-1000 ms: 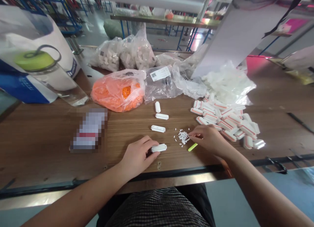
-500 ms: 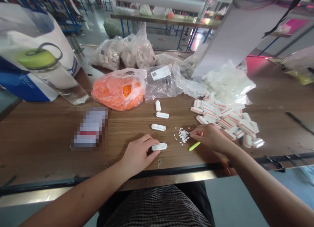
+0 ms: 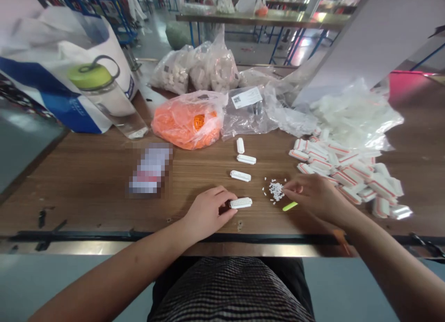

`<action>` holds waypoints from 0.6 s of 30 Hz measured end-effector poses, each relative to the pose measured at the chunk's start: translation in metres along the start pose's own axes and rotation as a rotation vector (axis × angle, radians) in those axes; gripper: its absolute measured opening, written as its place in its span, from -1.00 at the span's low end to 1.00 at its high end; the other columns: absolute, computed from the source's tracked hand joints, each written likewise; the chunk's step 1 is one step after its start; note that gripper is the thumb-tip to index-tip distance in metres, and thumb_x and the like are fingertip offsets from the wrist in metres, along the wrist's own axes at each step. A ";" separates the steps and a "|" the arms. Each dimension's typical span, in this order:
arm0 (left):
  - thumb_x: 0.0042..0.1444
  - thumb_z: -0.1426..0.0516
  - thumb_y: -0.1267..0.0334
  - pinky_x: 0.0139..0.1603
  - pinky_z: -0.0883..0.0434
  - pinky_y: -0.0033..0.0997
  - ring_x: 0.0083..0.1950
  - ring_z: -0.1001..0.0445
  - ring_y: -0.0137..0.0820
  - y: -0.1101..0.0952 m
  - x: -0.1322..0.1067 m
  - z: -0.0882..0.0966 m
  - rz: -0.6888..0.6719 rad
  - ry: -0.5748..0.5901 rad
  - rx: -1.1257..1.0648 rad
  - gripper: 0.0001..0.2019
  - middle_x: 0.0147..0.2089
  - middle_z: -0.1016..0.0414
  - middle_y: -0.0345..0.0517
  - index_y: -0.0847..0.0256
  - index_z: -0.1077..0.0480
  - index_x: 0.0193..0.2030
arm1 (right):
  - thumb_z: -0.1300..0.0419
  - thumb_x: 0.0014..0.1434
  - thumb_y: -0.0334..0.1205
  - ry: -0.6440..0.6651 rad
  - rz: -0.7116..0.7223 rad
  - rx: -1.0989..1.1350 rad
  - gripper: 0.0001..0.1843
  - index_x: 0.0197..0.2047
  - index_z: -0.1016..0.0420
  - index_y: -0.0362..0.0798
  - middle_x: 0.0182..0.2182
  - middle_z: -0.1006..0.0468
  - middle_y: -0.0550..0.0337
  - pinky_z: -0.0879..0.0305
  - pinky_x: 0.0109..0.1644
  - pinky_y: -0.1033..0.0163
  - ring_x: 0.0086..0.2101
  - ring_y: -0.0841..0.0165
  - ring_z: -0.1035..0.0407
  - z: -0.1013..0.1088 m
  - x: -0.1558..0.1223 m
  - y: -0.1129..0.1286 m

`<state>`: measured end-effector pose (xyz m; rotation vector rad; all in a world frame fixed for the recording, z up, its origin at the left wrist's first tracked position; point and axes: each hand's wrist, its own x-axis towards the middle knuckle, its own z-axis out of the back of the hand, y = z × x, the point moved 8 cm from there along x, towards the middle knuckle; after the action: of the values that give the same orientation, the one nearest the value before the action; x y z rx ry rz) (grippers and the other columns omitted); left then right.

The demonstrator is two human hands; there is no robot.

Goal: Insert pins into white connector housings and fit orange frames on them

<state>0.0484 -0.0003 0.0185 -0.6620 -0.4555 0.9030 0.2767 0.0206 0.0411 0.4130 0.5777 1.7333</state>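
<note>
Connector (image 3: 240, 202) still gripped at its end by left hand (image 3: 208, 213); right hand (image 3: 318, 196) still pinched together at the pin pile (image 3: 274, 191), can't tell if it's got one

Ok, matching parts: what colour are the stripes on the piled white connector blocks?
Orange stripes on the white connector blocks, best seen in the head view.

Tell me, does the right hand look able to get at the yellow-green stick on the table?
Probably yes: the right hand sits just above and beside the yellow-green stick, and only a little of the wooden table shows between them, with nothing lying in the way.
</note>
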 end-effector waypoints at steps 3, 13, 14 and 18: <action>0.09 -0.24 0.33 -0.22 -0.37 -0.38 -0.32 -0.41 -0.42 0.003 0.002 -0.003 0.036 -0.028 0.027 -0.85 -0.32 -0.45 -0.25 0.14 -0.44 -0.17 | -0.19 0.17 -0.15 -0.004 0.099 0.208 -0.80 -0.44 -0.56 0.00 -0.45 -0.59 0.22 -0.28 -0.25 0.24 -0.40 0.37 -0.44 -0.019 0.001 0.039; 0.05 -0.29 0.23 -0.37 -0.27 -0.44 -0.45 -0.34 -0.45 0.008 0.005 -0.004 0.088 -0.053 0.039 -0.84 -0.50 -0.34 -0.33 0.15 -0.42 -0.27 | -0.17 0.20 -0.26 0.010 0.283 0.139 -0.81 -0.45 -0.51 -0.01 -0.53 -0.50 0.28 -0.15 -0.20 0.16 -0.48 0.43 -0.32 -0.066 0.013 0.086; 0.05 -0.29 0.22 -0.37 -0.27 -0.44 -0.45 -0.34 -0.45 0.008 0.005 -0.004 0.090 -0.052 0.042 -0.84 -0.50 -0.33 -0.33 0.15 -0.42 -0.27 | -0.17 0.20 -0.27 0.010 0.293 0.128 -0.81 -0.45 -0.51 -0.01 -0.53 -0.50 0.28 -0.14 -0.20 0.16 -0.47 0.43 -0.32 -0.066 0.013 0.086; 0.07 -0.27 0.21 -0.36 -0.29 -0.43 -0.45 -0.34 -0.46 0.008 0.004 -0.005 0.090 -0.047 0.041 -0.86 -0.51 -0.31 -0.34 0.15 -0.42 -0.27 | -0.18 0.19 -0.30 -0.008 0.324 0.099 -0.82 -0.46 -0.49 -0.02 -0.54 -0.48 0.28 -0.14 -0.22 0.17 -0.46 0.42 -0.34 -0.063 0.009 0.087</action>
<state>0.0494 0.0053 0.0100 -0.6290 -0.4505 1.0125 0.1699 0.0045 0.0398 0.6096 0.6174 2.0151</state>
